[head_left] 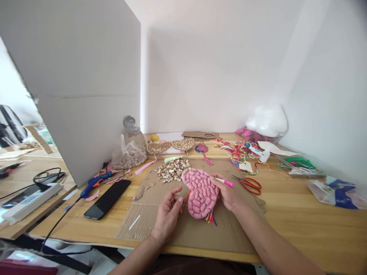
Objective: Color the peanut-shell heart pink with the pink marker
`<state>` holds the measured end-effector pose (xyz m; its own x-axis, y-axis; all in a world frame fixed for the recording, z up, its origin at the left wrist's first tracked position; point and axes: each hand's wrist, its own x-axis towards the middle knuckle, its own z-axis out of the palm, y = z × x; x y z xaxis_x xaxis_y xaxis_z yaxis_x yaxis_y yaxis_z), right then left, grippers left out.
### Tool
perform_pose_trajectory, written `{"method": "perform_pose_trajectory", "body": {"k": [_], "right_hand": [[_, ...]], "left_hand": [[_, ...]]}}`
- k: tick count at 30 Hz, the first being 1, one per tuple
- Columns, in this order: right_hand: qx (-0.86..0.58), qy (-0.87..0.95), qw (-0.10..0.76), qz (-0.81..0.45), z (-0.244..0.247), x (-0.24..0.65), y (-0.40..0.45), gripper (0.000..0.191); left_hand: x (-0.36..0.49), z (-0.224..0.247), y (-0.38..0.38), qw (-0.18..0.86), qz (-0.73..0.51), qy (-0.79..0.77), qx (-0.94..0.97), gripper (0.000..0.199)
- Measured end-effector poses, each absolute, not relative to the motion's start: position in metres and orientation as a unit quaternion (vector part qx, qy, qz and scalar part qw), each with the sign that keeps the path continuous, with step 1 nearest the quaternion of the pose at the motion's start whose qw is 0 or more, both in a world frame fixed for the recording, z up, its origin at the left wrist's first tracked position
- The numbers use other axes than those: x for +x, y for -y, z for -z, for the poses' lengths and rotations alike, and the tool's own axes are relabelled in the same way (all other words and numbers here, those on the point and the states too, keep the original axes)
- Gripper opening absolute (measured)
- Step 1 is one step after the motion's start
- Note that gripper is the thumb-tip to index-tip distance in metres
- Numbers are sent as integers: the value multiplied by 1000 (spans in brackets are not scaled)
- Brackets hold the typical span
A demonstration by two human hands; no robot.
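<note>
pink, pebbly, oblong piece held above brown cardboard sheet, long axis pointing forward; right edge gripped by closed right hand; left hand half-curled beside left edge, hold on orange cord unclear.

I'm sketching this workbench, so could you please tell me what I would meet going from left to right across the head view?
White power strip → black phone → left hand → pink lumpy-surfaced piece → right hand → red-handled scissors → blue-and-clear plastic bag.
</note>
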<state>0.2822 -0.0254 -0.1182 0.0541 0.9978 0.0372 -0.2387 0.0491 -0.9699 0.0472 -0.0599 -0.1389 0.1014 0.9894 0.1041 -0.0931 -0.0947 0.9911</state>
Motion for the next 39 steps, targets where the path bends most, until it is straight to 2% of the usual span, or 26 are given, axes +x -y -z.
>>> {"method": "perform_pose_trajectory", "body": {"k": [14,20,28,39], "right_hand": [[-401,405,572,-590,121,286,23,26],[-408,430,538,-599,114,282,28,30],[-420,431,551,-578,123,282,25,34],[-411,418,575,-570,120,280,26,35]], "left_hand": [[47,143,57,513,-523,-423,533,52],[46,136,61,561,-523,-351,537,46],[43,137,62,622,-488,-316,524,63],[41,137,64,591,-498,-344,533,60]]}}
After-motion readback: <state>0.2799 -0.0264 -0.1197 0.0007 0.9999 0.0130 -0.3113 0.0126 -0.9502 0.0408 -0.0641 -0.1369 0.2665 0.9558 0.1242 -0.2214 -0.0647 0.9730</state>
